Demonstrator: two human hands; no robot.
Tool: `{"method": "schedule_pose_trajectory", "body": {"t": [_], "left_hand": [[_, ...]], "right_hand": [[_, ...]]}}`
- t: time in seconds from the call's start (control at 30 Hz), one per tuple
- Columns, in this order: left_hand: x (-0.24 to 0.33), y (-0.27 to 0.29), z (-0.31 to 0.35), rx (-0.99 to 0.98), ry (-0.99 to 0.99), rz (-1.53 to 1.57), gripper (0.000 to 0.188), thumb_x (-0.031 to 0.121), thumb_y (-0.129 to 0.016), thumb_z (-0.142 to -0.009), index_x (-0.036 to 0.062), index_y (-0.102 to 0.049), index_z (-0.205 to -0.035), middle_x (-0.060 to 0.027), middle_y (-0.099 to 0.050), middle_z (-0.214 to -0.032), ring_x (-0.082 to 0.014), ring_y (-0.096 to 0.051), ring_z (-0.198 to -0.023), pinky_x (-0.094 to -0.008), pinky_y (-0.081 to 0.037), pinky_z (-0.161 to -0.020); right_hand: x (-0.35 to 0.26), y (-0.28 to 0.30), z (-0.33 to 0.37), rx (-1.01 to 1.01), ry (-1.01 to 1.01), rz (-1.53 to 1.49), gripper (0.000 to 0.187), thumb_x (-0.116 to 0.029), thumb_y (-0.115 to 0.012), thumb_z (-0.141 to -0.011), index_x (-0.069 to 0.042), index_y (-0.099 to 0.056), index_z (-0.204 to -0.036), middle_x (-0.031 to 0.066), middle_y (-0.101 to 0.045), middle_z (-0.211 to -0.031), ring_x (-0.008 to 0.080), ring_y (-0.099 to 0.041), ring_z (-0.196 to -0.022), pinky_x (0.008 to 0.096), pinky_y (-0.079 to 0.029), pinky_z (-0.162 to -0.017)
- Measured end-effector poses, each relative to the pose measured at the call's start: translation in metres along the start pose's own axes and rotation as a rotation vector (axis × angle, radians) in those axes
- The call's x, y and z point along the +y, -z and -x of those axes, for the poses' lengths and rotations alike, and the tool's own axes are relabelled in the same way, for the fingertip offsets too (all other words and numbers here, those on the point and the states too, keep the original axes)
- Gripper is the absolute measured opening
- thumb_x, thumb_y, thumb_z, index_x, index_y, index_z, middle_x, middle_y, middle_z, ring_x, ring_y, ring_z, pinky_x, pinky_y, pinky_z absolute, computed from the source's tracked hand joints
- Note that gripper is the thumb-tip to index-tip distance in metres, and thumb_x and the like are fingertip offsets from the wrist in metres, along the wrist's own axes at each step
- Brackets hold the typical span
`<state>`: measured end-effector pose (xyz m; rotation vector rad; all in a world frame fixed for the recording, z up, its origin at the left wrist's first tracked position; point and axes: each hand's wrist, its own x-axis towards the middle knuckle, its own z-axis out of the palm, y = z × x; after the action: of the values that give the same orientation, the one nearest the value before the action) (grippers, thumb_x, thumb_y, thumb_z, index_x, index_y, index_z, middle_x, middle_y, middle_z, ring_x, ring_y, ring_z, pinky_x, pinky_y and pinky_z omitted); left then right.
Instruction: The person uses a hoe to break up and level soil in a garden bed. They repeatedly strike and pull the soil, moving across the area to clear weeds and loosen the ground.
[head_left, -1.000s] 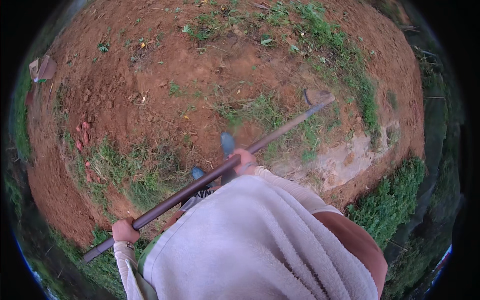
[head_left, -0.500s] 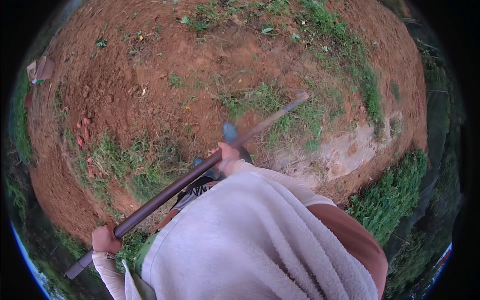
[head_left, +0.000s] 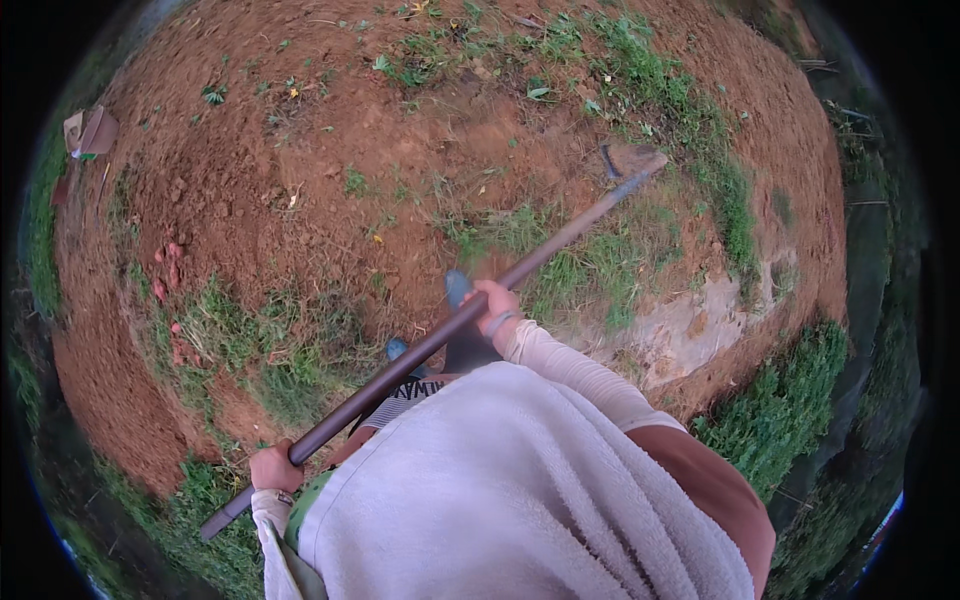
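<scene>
Both hands grip the long brown handle of a hoe (head_left: 430, 340), which runs slantwise from the lower left to the upper right. Near the butt end, my left hand (head_left: 272, 467) is wrapped round the shaft beside my left hip. Farther up, in front of my body, my right hand (head_left: 495, 306) closes round the handle. The hoe's blade (head_left: 632, 160) is at the far end, over or on reddish soil beside a weedy strip; whether it touches the ground I cannot tell. A white towel (head_left: 470, 480) drapes over my front.
Reddish tubers (head_left: 172, 268) lie on the soil at the left, near pulled weeds (head_left: 300, 350). A cardboard box (head_left: 95, 132) stands at the far left. At the right are a pale sheet-like patch (head_left: 690, 335) and green plants (head_left: 790, 400). My blue shoe (head_left: 457, 287) is below the handle.
The hoe has shifted toward the upper right, its blade now farther out. Both hands have moved right along with it, the right arm reaching out more. Both still grip the handle.
</scene>
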<state>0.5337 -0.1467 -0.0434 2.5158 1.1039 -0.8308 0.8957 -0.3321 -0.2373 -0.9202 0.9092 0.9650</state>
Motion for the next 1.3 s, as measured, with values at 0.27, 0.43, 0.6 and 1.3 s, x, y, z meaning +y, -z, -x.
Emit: {"method": "schedule_pose_trajectory", "body": {"t": [0.27,0.43,0.6,1.3], "left_hand": [[0.094,0.013,-0.038,-0.098,-0.146,0.191,0.033,0.036,-0.067,-0.056,0.0089,-0.058,-0.071,-0.017,-0.055,-0.058,-0.0343,-0.056,-0.057,-0.0428,-0.044,-0.056],[0.017,0.012,0.025,-0.127,0.062,0.065,0.017,0.02,-0.06,-0.055,0.0091,-0.06,-0.068,-0.0154,-0.056,-0.059,-0.0321,-0.057,-0.06,-0.041,-0.045,-0.057],[-0.001,0.003,0.045,-0.04,0.124,-0.048,0.013,0.015,-0.057,-0.052,0.0099,-0.059,-0.064,-0.0143,-0.055,-0.057,-0.0315,-0.056,-0.058,-0.0404,-0.045,-0.056],[-0.063,0.109,0.111,0.174,0.332,-0.278,0.01,0.008,-0.058,-0.053,0.006,-0.053,-0.061,-0.0161,-0.055,-0.057,-0.0346,-0.055,-0.057,-0.0429,-0.044,-0.055]], "right_hand": [[-0.102,-0.011,-0.049,0.087,0.259,0.182,0.013,-0.007,-0.056,-0.075,-0.002,-0.044,-0.075,0.0084,-0.046,-0.059,0.023,-0.05,-0.052,0.041,-0.047,-0.048],[0.029,-0.009,-0.016,0.207,0.052,0.165,0.019,-0.007,-0.056,-0.074,0.001,-0.043,-0.085,0.012,-0.048,-0.061,0.0265,-0.051,-0.054,0.0428,-0.047,-0.05],[0.063,0.015,-0.034,0.191,-0.196,0.149,0.015,-0.004,-0.056,-0.075,-0.002,-0.044,-0.084,0.0116,-0.048,-0.068,0.0261,-0.052,-0.064,0.0386,-0.047,-0.06],[0.158,-0.099,0.053,0.053,-0.267,0.141,0.028,-0.009,-0.056,-0.076,-0.001,-0.035,-0.091,0.0142,-0.051,-0.071,0.0283,-0.057,-0.053,0.0436,-0.051,-0.047]]}}
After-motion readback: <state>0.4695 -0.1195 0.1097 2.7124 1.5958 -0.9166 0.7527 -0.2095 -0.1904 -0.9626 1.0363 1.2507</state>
